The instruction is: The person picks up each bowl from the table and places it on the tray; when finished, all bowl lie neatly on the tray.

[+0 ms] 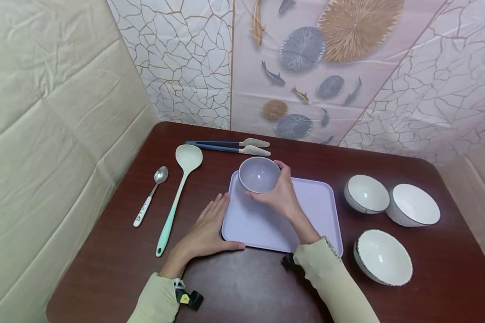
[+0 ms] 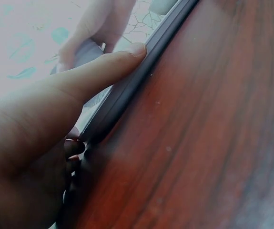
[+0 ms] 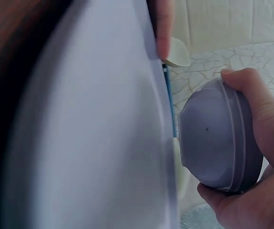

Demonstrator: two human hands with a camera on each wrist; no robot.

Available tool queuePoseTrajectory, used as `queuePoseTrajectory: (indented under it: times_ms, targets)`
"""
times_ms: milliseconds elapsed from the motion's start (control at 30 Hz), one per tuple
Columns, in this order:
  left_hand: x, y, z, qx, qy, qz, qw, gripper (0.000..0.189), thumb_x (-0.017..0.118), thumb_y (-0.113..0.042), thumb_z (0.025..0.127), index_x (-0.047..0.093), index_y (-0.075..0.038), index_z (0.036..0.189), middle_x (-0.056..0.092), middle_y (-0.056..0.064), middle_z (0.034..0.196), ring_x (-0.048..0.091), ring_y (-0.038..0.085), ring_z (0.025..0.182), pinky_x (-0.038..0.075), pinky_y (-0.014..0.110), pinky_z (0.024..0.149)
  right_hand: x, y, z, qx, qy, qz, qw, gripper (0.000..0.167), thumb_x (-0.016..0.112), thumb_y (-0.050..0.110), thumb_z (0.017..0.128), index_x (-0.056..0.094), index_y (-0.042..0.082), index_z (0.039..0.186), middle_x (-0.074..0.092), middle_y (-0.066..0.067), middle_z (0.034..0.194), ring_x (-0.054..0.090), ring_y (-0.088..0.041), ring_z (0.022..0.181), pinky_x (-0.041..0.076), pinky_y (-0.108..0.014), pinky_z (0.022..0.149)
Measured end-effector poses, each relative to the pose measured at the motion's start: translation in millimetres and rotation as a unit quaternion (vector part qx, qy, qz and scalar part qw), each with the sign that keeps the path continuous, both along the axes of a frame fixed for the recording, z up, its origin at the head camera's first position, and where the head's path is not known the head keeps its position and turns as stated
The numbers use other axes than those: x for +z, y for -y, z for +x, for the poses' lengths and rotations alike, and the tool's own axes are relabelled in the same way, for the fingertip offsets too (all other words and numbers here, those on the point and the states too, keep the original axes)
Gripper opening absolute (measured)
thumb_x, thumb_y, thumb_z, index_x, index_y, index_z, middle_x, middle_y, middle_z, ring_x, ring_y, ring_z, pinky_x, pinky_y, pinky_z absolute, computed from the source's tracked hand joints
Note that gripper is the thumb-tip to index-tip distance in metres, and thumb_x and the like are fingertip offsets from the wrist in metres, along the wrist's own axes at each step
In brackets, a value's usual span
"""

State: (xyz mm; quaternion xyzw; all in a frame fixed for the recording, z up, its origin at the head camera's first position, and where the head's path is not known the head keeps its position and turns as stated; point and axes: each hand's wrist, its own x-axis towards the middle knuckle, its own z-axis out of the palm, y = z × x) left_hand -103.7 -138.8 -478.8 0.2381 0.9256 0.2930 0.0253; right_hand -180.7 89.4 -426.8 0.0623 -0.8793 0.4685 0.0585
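My right hand (image 1: pixel 280 190) grips a small lavender bowl (image 1: pixel 259 176) by its side, thumb at the near rim and fingers at the far side. The bowl is upright over the far left corner of a lavender rectangular tray (image 1: pixel 315 206). In the right wrist view the bowl's underside (image 3: pixel 206 129) shows, with a gap between it and the tray (image 3: pixel 103 119). My left hand (image 1: pixel 208 231) lies at the tray's near left corner, its straight fingers along the left edge and its thumb against the front edge. The left wrist view shows that thumb (image 2: pixel 113 67) touching the tray's side.
Left of the tray lie a mint-handled ladle (image 1: pixel 174 211) and a metal spoon (image 1: pixel 148 199) with a white handle. Blue-handled tongs (image 1: pixel 226 147) lie behind it. On the right stand a small white bowl (image 1: pixel 365 194), a ribbed white bowl (image 1: pixel 414 205) and a dark-rimmed bowl (image 1: pixel 383 258).
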Motion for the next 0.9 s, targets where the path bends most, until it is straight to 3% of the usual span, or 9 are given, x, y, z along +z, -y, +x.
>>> queuePoseTrajectory:
  times_ms: [333, 533, 733, 900]
  targets:
    - [2.5, -1.4, 0.5, -0.002, -0.007, 0.009, 0.9999, 0.127, 0.068, -0.076, 0.071, 0.008, -0.003, 0.157, 0.011, 0.012, 0.162, 0.004, 0.025, 0.149, 0.008, 0.043, 0.119, -17.4, 2.7, 3.2, -0.012, 0.011, 0.004, 0.9999, 0.121, 0.095, 0.043, 0.056, 0.024, 0.006, 0.147, 0.036, -0.013, 0.14, 0.048, -0.027, 0.118, 0.042, -0.043, 0.099]
    - [3.0, -6.2, 2.4, -0.001, 0.007, 0.007, 0.9999, 0.127, 0.068, -0.076, 0.071, 0.007, -0.005, 0.157, 0.009, 0.011, 0.163, 0.002, 0.024, 0.149, 0.006, 0.042, 0.119, -13.7, -3.6, 11.5, 0.009, -0.008, 0.027, 0.9996, 0.133, 0.093, 0.049, 0.056, 0.012, 0.008, 0.153, 0.025, -0.013, 0.151, 0.038, -0.026, 0.132, 0.037, -0.043, 0.106]
    - [0.9, -10.0, 2.5, 0.01, 0.007, 0.008, 0.9999, 0.128, 0.069, -0.076, 0.069, 0.007, -0.007, 0.158, 0.009, 0.008, 0.163, 0.001, 0.021, 0.149, 0.005, 0.043, 0.119, 8.0, -13.0, 21.5, 0.009, -0.059, 0.034, 0.9976, 0.13, 0.091, 0.049, 0.06, 0.011, 0.007, 0.154, 0.026, -0.014, 0.152, 0.031, -0.026, 0.139, 0.035, -0.044, 0.109]
    - [-0.3, -12.1, 4.8, 0.018, 0.013, 0.003, 0.9997, 0.13, 0.07, -0.077, 0.067, 0.006, -0.01, 0.158, 0.007, 0.006, 0.164, 0.0, 0.02, 0.149, 0.005, 0.044, 0.119, 49.8, -42.9, 38.6, 0.007, -0.079, 0.018, 0.9967, 0.109, 0.088, 0.036, 0.072, 0.02, 0.002, 0.151, 0.035, -0.017, 0.146, 0.035, -0.028, 0.136, 0.032, -0.044, 0.111]
